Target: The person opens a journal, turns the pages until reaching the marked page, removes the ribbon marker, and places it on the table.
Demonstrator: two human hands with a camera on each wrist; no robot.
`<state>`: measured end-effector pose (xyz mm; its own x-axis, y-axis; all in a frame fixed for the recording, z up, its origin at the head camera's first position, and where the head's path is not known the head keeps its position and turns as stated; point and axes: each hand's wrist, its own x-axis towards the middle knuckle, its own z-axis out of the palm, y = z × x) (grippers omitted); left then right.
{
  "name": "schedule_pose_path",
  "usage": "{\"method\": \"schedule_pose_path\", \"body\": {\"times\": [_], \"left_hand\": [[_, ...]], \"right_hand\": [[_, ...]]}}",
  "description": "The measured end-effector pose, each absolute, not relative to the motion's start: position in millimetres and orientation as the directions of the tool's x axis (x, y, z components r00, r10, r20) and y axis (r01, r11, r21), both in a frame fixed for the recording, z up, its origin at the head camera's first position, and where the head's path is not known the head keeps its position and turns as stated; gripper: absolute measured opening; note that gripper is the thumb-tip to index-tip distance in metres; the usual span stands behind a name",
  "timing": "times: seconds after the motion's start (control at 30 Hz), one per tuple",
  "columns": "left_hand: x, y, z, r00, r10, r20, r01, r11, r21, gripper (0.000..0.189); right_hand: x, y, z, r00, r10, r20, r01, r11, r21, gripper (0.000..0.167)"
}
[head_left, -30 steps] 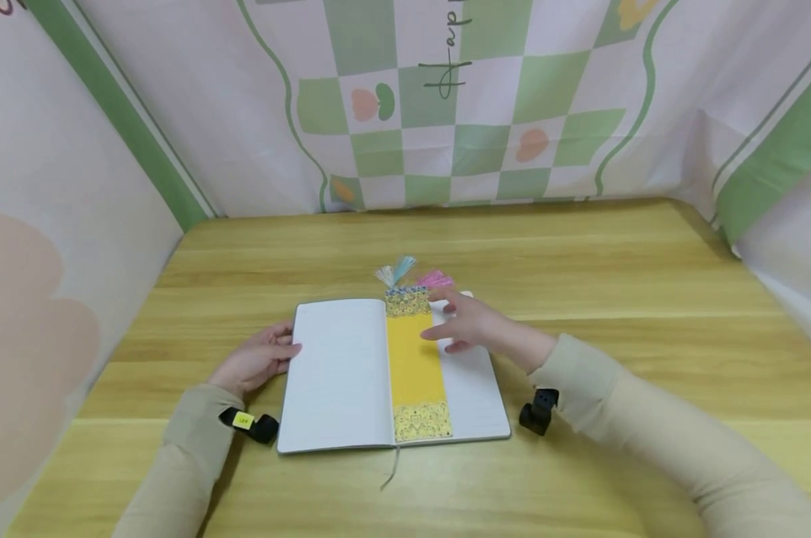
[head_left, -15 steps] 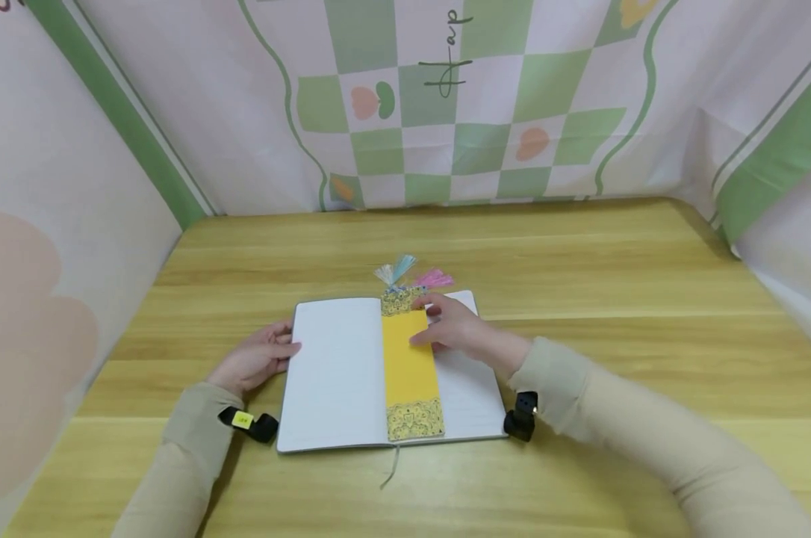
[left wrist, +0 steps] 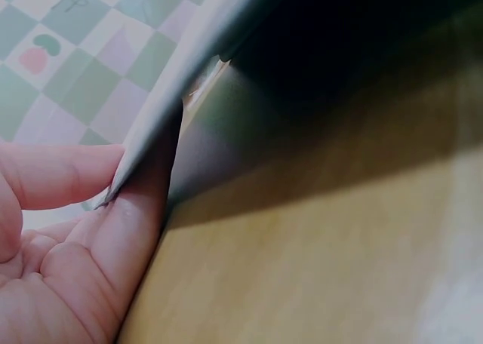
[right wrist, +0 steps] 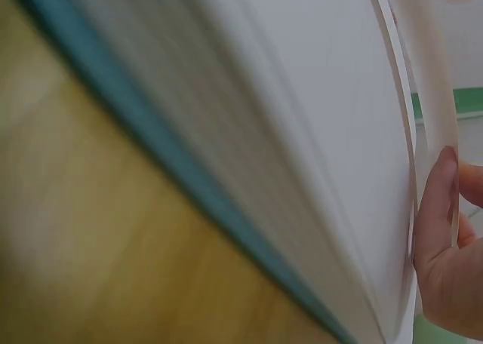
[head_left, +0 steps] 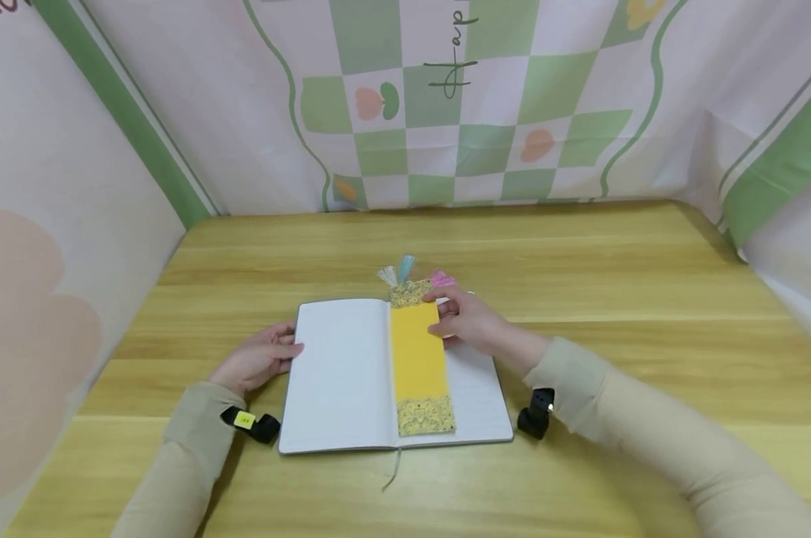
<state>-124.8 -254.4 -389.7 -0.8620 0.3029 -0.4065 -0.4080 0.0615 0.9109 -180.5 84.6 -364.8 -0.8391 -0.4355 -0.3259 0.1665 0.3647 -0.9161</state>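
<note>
An open notebook (head_left: 341,373) with pale lined pages lies on the table. At its left edge my left hand (head_left: 258,357) holds the cover, thumb on top and fingers underneath; the left wrist view shows that edge raised off the table. Over the right page, beside the spine, is a yellow bookmark (head_left: 419,351) with lace-patterned ends. My right hand (head_left: 473,321) pinches its right edge near the top. In the right wrist view, thumb and fingers hold the bookmark (right wrist: 438,95) above the page. White, blue and pink tassels (head_left: 405,269) stick out past the notebook's top.
A grey ribbon marker (head_left: 392,471) trails from the notebook's spine onto the wooden table (head_left: 580,261). Checked green-and-white cloth (head_left: 486,149) hangs behind the table, with more cloth on both sides. Black cameras are strapped at both wrists.
My right hand has closed its spread fingers on the bookmark's edge. The bookmark went slightly left, then back right and a little away. My left hand stays on the notebook's edge.
</note>
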Motion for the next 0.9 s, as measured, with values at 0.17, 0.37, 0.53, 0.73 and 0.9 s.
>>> {"method": "schedule_pose_path", "body": {"times": [0.17, 0.37, 0.53, 0.73, 0.9], "left_hand": [[-124, -253, -388, -0.860, 0.294, -0.416, -0.414, 0.074, 0.907, 0.060], [-124, -253, -388, -0.860, 0.288, -0.422, -0.419, 0.075, 0.905, 0.061], [-125, -253, -389, -0.858, 0.276, -0.433, -0.426, 0.086, 0.900, 0.062], [-125, -253, -390, -0.858, 0.272, -0.436, -0.427, 0.094, 0.899, 0.061], [-125, -253, -388, -0.862, 0.279, -0.423, -0.418, 0.083, 0.905, 0.060]], "right_hand": [[-191, 104, -363, -0.846, -0.413, -0.337, 0.191, 0.354, -0.915, 0.057], [-209, 138, -354, -0.858, -0.412, -0.305, 0.183, 0.310, -0.933, 0.059], [-228, 169, -341, -0.882, -0.386, -0.271, 0.146, 0.323, -0.935, 0.059], [-252, 197, -328, -0.908, -0.345, -0.237, 0.100, 0.371, -0.923, 0.057], [-267, 212, -317, -0.940, -0.283, -0.192, 0.058, 0.420, -0.906, 0.054]]}}
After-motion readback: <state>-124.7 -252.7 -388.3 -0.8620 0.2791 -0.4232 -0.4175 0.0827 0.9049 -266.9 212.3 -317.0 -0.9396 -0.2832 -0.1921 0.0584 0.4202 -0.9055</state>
